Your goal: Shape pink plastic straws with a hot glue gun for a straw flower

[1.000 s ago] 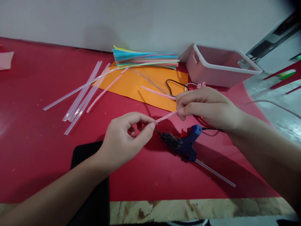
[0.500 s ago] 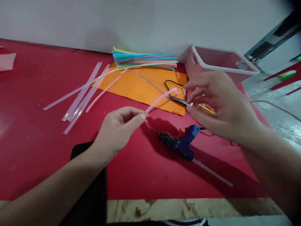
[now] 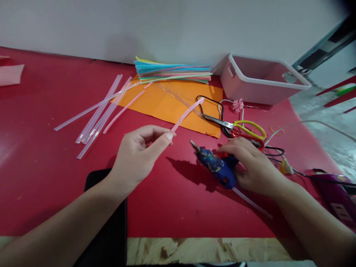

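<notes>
My left hand [image 3: 141, 154] pinches the lower end of a pink pipe cleaner [image 3: 187, 115], which slants up and to the right, its tip slightly thickened. Around the handle of a dark blue glue gun [image 3: 215, 165] my right hand [image 3: 254, 167] is wrapped, fingers by the red trigger. The gun's nozzle points up and left, toward the pipe cleaner but apart from it. A clear glue stick [image 3: 251, 202] sticks out of its back. Just beyond my right hand lie scissors [image 3: 249, 128] with yellow and red handles. Close behind them is a small pink fluffy flower shape [image 3: 238, 105].
Several clear glue sticks [image 3: 97, 116] lie at left on the red table [image 3: 41, 167]. A bundle of coloured pipe cleaners [image 3: 172, 70] rests on orange paper [image 3: 167, 107]. A pink bin [image 3: 258, 91] stands at back right; a purple power strip [image 3: 335, 200] and cords lie right. A black object [image 3: 108, 222] sits under my left forearm.
My right hand has moved down from beside the scissors onto the glue gun, which is now gripped and turned slightly. The pipe cleaner's curled tip now looks closed up. My left hand stays put.
</notes>
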Motion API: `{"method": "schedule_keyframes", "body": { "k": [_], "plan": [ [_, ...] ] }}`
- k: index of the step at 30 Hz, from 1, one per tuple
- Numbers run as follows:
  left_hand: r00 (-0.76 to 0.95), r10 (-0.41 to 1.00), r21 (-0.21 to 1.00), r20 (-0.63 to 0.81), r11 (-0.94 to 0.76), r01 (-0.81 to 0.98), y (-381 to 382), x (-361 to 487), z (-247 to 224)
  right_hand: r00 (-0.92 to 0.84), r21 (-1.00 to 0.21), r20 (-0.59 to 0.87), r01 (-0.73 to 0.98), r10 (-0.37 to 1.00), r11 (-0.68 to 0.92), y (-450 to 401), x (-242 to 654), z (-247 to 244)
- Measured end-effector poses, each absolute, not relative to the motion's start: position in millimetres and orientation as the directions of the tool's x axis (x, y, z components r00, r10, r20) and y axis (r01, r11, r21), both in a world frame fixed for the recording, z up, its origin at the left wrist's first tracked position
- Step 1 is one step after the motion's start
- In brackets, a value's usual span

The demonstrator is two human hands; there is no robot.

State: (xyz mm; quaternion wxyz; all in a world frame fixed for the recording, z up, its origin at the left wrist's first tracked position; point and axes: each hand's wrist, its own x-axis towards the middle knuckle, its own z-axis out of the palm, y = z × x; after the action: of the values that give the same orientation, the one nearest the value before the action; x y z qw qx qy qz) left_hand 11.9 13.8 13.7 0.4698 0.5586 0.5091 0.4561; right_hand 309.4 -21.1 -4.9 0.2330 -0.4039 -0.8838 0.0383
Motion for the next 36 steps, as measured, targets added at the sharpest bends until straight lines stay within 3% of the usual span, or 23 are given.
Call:
{"method": "schedule_keyframes", "body": {
  "k": [3,7,19,36],
  "plan": [
    [0.117,0.993,0.979,0.034,-0.057,0.196,11.8,11.6,14.6,-0.478,-0.352,0.524,0.632,0.705,0.690,-21.3,308.1,-8.8],
    [0.199,0.980,0.968,0.004,-0.054,0.246,7.7,11.2,17.3,-0.430,-0.433,0.574,0.563,0.697,0.704,-20.6,299.3,-15.7],
    [0.342,0.939,0.953,-0.031,-0.076,0.293,7.8,14.3,21.0,-0.500,-0.380,0.558,0.555,0.662,0.740,-15.9,293.8,-16.5],
    [0.349,0.936,0.974,-0.041,-0.041,0.225,5.5,15.0,25.0,-0.472,-0.407,0.522,0.594,0.710,0.694,-14.7,295.4,-19.4]
  ]
}}
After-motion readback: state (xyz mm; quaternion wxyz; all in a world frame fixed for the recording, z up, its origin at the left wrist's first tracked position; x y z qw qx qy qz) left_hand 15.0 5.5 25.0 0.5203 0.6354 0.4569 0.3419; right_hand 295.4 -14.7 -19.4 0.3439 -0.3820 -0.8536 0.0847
